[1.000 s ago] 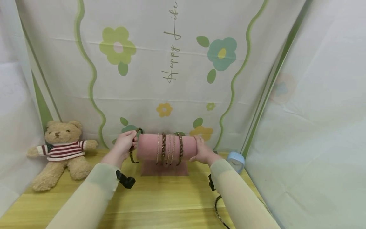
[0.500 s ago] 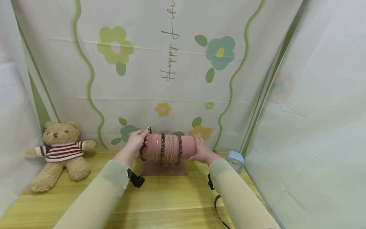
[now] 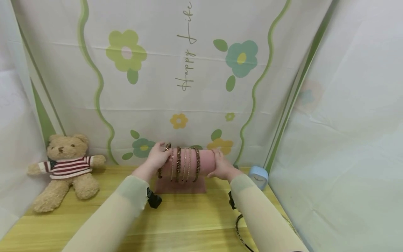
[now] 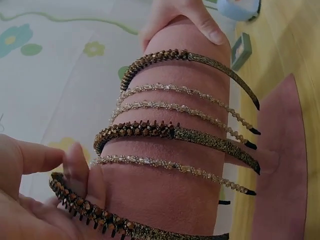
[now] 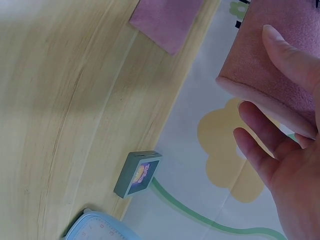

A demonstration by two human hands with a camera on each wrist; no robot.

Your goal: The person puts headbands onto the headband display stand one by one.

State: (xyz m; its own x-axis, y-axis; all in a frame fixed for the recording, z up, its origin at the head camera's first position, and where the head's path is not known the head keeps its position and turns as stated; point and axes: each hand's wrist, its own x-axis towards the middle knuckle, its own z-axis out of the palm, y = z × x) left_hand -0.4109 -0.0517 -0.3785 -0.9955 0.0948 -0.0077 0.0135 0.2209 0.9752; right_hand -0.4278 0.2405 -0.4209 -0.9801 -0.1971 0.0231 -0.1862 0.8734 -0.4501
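A pink plush-covered headband stand (image 3: 206, 162), a horizontal roll on a base, stands on the wooden table. Several headbands hang around it, some with dark bronze beads (image 4: 137, 131) and some thin with clear beads (image 4: 165, 164). My left hand (image 3: 156, 159) holds another dark beaded headband (image 4: 102, 220) at the roll's left end. That headband lies around the roll, with fingers (image 4: 94, 185) between it and the plush. My right hand (image 3: 222, 167) grips the roll's right end, thumb (image 5: 290, 57) on the front; some fingertips are hidden behind it.
One more headband (image 3: 238, 229) lies on the table near my right forearm, partly hidden. A blue clock (image 3: 259, 176) and a small green frame (image 5: 137, 174) stand at the right. A teddy bear (image 3: 67, 171) sits at the left. Printed cloth (image 3: 201, 101) closes the back.
My left hand has moved right, bringing its headband from beyond the roll's left end onto the roll beside the others. The right hand has stayed on the right end.
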